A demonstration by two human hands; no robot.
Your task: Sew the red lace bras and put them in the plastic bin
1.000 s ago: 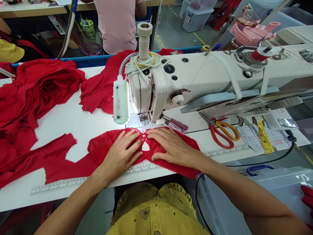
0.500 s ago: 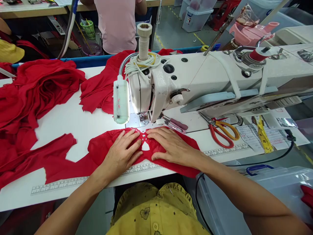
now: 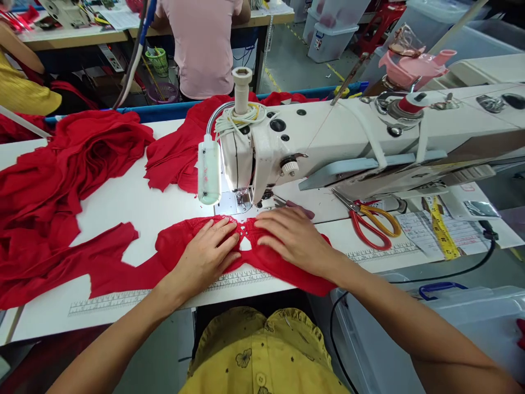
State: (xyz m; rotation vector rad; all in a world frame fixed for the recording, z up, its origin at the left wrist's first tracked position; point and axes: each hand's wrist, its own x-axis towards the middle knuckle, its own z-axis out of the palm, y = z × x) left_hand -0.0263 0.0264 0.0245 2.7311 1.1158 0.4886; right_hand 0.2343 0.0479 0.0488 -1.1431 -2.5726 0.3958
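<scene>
A red lace-trimmed bra (image 3: 174, 239) lies spread along the table's front edge, with a small criss-cross opening between its cups. My left hand (image 3: 209, 253) rests flat on the left cup, fingers stretched out toward the criss-cross centre. On the right cup lies my right hand (image 3: 293, 241), its fingers extended and a little apart. Just beyond the fingertips is the presser foot (image 3: 243, 198) of a white sewing machine (image 3: 262, 137); the bra lies in front of it. A dark-handled small tool (image 3: 301, 209) sits beyond my right hand, partly hidden by it.
Scissors (image 3: 374, 221) with red and orange handles lie to the right, near a yellow tape measure (image 3: 443, 230) on papers. Red fabric pieces (image 3: 98, 142) are heaped at the left. A lamp (image 3: 209, 169) hangs beside the machine head. Another person (image 3: 205, 49) sits beyond.
My right hand has shifted slightly right, away from the criss-cross centre. The left hand stays on its cup. The camera view has turned a little to the left.
</scene>
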